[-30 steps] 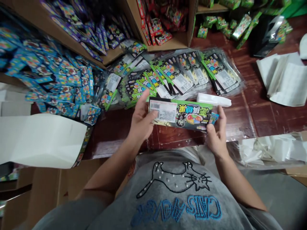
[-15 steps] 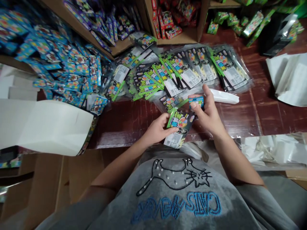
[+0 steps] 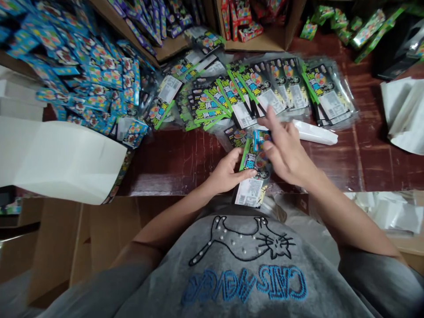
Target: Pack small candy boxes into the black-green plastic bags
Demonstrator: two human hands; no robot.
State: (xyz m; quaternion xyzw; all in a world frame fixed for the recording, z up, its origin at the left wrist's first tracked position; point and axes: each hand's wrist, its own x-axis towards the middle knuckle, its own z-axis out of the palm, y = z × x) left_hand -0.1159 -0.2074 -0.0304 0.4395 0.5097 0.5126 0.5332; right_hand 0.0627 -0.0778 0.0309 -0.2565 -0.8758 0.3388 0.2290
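My left grip (image 3: 230,171) pinches a black packet (image 3: 251,191) over the surface's (image 3: 182,161) near edge; my half-curled right grip (image 3: 286,150) is at a blue box (image 3: 259,139), hold unclear. This one seems unfinished; the far fanned packets (image 3: 260,88), I can't tell.

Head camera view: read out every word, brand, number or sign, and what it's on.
"CATS NEVER", upside down: grey short-sleeved cloth shirt.
"搞糖果", first character unclear: flat black-and-green rectangular packets.
White rectangular barcode labels, other print: too blurred.
Small blue, purple, red, green packs: unreadable.

Packing workshop | carton (image 3: 294,24) of small boxes (image 3: 251,32) | fanned packets (image 3: 260,86) | worn table (image 3: 172,161)
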